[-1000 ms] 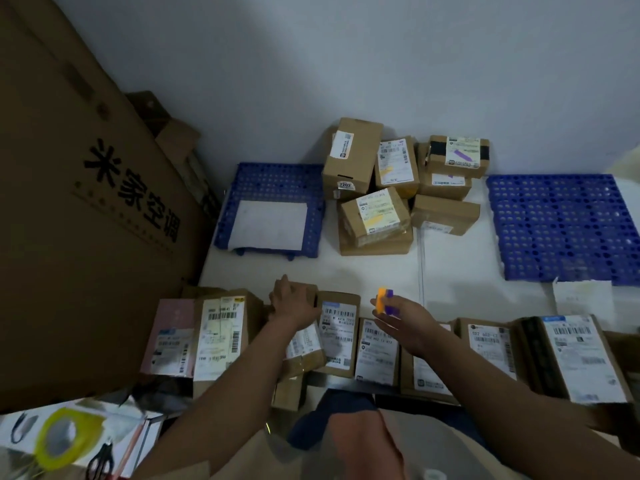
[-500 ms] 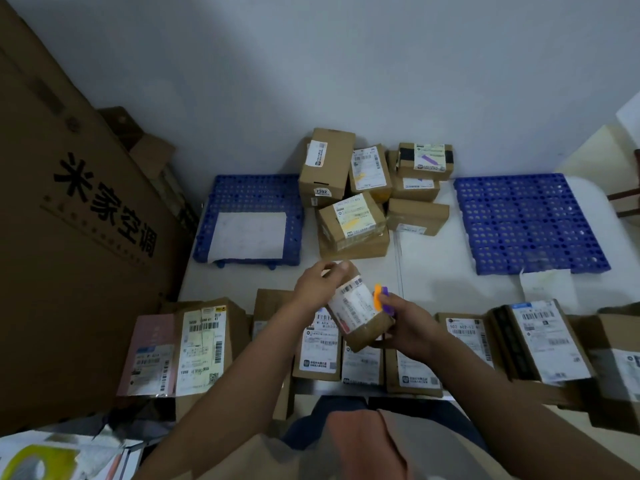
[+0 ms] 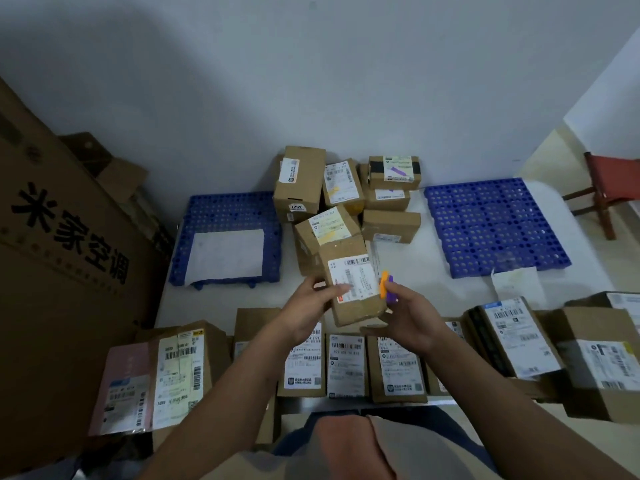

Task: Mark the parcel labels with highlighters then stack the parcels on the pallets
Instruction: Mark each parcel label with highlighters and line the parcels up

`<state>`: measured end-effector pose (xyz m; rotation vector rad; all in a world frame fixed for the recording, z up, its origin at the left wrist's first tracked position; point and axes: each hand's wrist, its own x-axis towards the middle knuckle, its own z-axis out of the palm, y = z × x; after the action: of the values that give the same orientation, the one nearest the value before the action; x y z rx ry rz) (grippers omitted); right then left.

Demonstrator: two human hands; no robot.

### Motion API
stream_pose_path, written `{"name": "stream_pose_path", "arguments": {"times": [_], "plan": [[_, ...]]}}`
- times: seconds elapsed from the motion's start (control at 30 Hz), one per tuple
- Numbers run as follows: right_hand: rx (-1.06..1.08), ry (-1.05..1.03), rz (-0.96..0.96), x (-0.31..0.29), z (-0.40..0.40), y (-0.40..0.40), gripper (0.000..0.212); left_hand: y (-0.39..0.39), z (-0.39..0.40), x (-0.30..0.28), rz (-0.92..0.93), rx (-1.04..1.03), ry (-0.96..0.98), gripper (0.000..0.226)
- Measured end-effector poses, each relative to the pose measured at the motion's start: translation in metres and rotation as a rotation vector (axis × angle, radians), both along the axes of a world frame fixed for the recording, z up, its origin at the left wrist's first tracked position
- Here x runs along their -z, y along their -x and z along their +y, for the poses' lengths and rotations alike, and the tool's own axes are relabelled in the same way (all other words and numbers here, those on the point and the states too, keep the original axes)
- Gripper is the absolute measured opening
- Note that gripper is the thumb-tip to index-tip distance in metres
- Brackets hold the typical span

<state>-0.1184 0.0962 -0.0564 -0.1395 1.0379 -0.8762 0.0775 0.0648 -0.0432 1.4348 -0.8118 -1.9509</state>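
A small brown parcel with a white barcode label is held up in mid-air over the table. My left hand grips its left side, thumb across the label. My right hand supports the parcel's lower right corner and holds an orange highlighter and a purple highlighter upright beside the label. A heap of marked parcels lies at the back between two blue pallets, the left pallet and the right pallet. A row of labelled parcels lines the near edge.
A big brown carton with black characters fills the left side. A white sheet lies on the left pallet, another paper below the right pallet. A red stool stands at the far right by the wall.
My left hand picked a small parcel out of the near row and raised it. My right hand with the highlighters came in against its right side. The camera tilted upward.
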Motion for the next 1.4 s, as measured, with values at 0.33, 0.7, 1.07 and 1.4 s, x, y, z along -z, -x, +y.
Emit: {"name": "stream_pose_path", "arguments": {"times": [0.33,0.7,1.07,1.4], "plan": [[-0.048,0.172,0.123,-0.017,-0.012,0.004,0.02,-0.03,-0.025,-0.031,-0.144,0.393,-0.058,0.062],[0.232,0.181,-0.013,-0.032,-0.03,-0.001,0.029,-0.041,-0.046,-0.035,-0.14,0.104,0.255,0.034],[0.115,0.225,0.083,-0.042,-0.026,-0.012,0.026,-0.037,-0.056,-0.052,-0.127,-0.066,0.289,0.032],[0.135,0.179,0.093,-0.041,-0.026,-0.012,0.029,-0.036,-0.052,-0.047,-0.113,-0.083,0.265,0.031]]}}
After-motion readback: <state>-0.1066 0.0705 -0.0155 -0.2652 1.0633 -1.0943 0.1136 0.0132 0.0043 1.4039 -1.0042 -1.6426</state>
